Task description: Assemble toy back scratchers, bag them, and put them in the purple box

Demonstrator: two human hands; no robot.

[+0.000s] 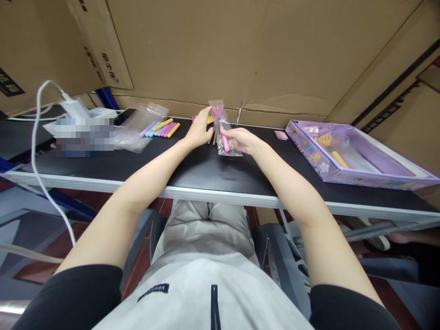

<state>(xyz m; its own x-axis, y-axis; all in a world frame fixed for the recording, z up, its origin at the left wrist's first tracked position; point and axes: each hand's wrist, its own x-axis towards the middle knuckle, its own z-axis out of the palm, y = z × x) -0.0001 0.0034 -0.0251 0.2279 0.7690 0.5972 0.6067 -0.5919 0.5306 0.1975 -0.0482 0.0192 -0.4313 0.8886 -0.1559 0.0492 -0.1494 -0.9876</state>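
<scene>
My right hand (243, 140) is closed on a pink back scratcher (225, 141) by its thick handle. The scratcher lies inside a clear plastic bag (229, 150), its claw-shaped head towards the bag's far end. My left hand (200, 129) is just left of the bag, fingers reaching to its upper edge and thumb held apart. Between that thumb and fingers show a yellow claw head (210, 119) and thin metal rods (214, 137). A pink claw head (193, 118) peeks out behind the left hand, which partly hides these pieces.
Left of my hands lie several coloured handles (165, 128) and clear plastic bags (134, 133). A white cable (36, 133) hangs over the table's left edge (68, 179). At right stands an open purple box (316, 160) with a yellow scratcher inside, beside small pink cards (281, 135). Cardboard (220, 55) walls the back.
</scene>
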